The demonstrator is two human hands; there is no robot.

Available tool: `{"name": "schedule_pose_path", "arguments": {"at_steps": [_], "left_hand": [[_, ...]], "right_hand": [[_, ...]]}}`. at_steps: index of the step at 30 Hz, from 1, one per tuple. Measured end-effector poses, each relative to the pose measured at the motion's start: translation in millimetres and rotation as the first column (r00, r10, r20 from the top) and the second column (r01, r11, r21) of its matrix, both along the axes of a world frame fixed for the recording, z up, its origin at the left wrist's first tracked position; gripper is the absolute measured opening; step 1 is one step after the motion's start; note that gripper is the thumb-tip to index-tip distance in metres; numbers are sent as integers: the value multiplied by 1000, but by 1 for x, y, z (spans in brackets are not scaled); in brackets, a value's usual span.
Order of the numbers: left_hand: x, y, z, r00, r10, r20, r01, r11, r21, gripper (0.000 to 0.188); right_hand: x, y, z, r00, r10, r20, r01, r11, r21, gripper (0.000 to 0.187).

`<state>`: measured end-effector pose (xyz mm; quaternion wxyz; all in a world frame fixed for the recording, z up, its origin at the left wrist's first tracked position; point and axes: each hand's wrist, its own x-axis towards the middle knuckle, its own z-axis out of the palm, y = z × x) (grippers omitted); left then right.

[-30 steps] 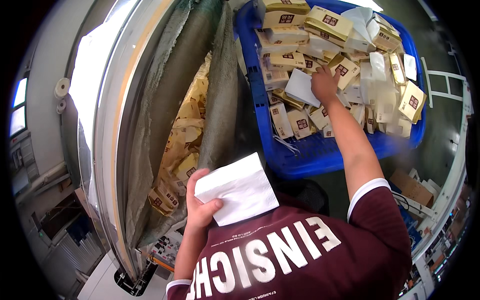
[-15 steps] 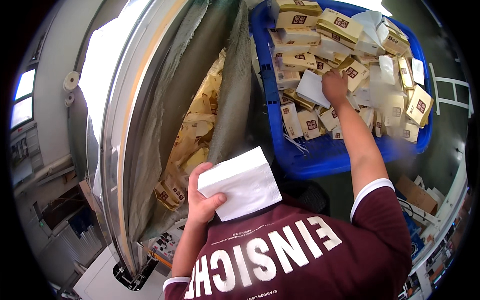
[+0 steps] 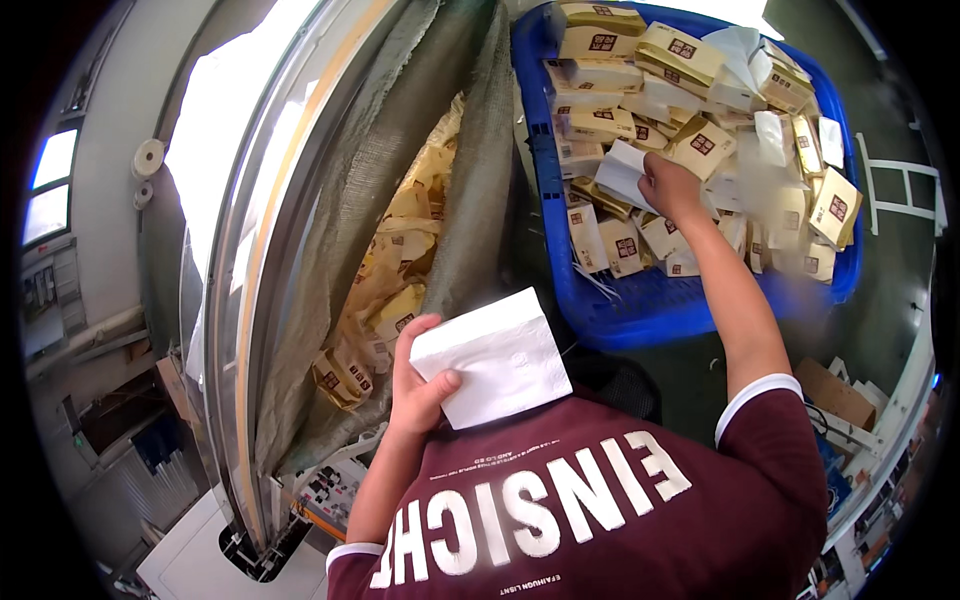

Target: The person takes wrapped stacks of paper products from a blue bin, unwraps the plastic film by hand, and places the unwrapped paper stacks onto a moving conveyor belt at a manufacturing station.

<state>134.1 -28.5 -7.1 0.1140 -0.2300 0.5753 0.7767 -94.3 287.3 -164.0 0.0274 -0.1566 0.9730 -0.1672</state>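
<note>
My left hand [image 3: 420, 385] grips a thick stack of white folded tissues [image 3: 495, 358] by its left end, thumb on the near face. The stack is held in front of my chest, tilted. My right hand [image 3: 673, 187] reaches into a blue plastic basket [image 3: 640, 325], its fingers curled on the right end of another white tissue stack [image 3: 622, 174]. That stack lies on top of the pile, and part of its grip is hidden behind the hand. Around it are many cream-and-gold tissue packs [image 3: 702, 148], some crumpled or torn.
Left of the basket a large grey woven sack [image 3: 470, 210] gapes, with more yellowish tissue packs [image 3: 400, 245] inside. A curved metal-edged machine frame [image 3: 255, 270] runs along the sack's left. A cardboard box [image 3: 842, 400] and a white rack [image 3: 905, 185] stand at right.
My right hand has closed further around the white stack in the basket, and less of that stack shows. My left hand and its stack have shifted slightly right and up.
</note>
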Motion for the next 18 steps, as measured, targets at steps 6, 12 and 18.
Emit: {"name": "schedule_pose_path", "arguments": {"at_steps": [6,12,18], "left_hand": [[-40,11,-15,981,-193,6,191,974,123,58],[-83,43,-53,928,-368,-61,364,929,-66,45],[-101,48,-42,913,-333,-237,369,920,128,41]], "right_hand": [[63,-12,112,979,-111,-170,34,914,-404,10],[129,-42,236,858,179,-482,-356,883,-306,17],[158,-68,238,894,276,-353,-406,834,-374,18]]}}
